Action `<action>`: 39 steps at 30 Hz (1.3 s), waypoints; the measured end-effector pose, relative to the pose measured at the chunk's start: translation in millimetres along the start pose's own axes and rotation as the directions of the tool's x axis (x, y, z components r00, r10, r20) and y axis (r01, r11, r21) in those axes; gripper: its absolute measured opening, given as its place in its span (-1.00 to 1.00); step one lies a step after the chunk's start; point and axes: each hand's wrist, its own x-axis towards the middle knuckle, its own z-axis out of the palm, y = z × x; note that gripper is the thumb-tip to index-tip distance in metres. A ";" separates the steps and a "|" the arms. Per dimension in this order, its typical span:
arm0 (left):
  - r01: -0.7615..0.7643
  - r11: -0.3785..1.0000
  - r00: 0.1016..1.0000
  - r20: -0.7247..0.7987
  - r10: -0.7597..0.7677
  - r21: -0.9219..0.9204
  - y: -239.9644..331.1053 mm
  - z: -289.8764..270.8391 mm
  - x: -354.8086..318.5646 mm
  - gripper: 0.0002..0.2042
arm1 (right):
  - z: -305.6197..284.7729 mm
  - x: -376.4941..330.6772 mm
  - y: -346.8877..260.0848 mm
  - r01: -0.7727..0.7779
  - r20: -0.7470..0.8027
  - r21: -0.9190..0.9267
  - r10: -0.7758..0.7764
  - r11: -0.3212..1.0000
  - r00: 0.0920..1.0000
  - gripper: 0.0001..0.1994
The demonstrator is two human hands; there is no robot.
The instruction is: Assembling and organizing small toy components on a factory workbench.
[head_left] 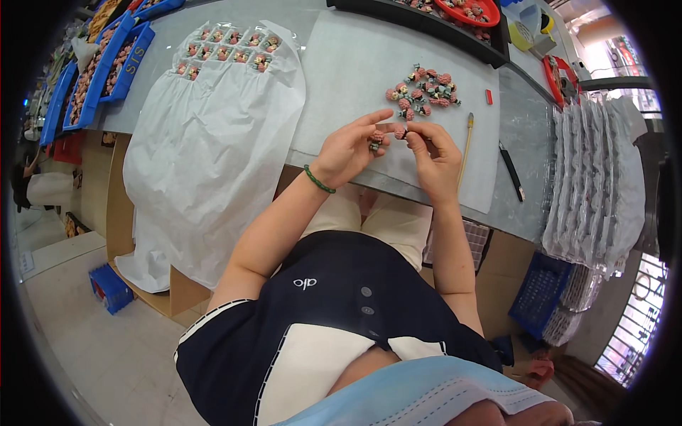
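1. two small pink charms sit at centre frame above the table edge: one charm (377, 136) pinched in the fingertips of the left hand (348, 150), the other (401, 132) pinched between thumb and forefinger of the right hand (435, 157). the two pieces are just beside each other, nearly touching.
2. handling, as a judgement: each charm looks very light, hard and knobbly, with a small dark green part at one end; easy to drop or flick away, so a fingertip pinch on the pink body seems the sure hold, not the thin green end.
3. left fingers: thumb and forefinger closed on the charm, the others fanned out. right fingers: curled in, tips pressed on the piece.
4. just above the hands, a loose pile (424, 91) of the same pink charms lies on a white sheet (355, 64).
5. right of the hands, a thin wooden stick (466, 148) and a black pen (511, 170) lie on the grey table (529, 135); a small red block (489, 96) lies near the pile.
6. upper left: a white plastic bag (206, 156) draped off the table, with rows of charms (227, 48) in clear pockets at its top.
7. far upper left: blue trays (128, 64) with white lettering, filled with small parts.
8. right edge: stacked clear blister packs (597, 177); a blue crate (536, 295) below.
9. top edge: a long black tray (426, 25) and a red bowl (465, 11).
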 end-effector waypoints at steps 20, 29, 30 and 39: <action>-0.314 0.306 0.869 0.142 0.473 0.899 16.6 10.1 -52.2 -0.64 | 56.1 -9.2 -9.0 -0.351 0.089 0.244 0.340 0.904 0.936 -0.89; -0.068 -0.238 0.590 0.231 0.774 0.969 170.4 -30.4 -67.8 -0.75 | 62.5 -15.1 -6.9 -0.299 0.110 0.118 0.287 0.947 0.952 -0.83; 0.054 -0.294 0.565 0.214 0.797 0.954 198.0 -53.2 -68.9 -0.73 | 60.5 -17.4 -2.1 -0.314 0.099 0.079 0.306 0.946 0.947 -0.83; 0.462 -0.564 0.632 0.192 0.751 0.684 235.0 -141.4 -67.3 -0.62 | 49.8 -20.7 17.0 -0.190 0.067 -0.008 0.190 0.982 0.979 -0.87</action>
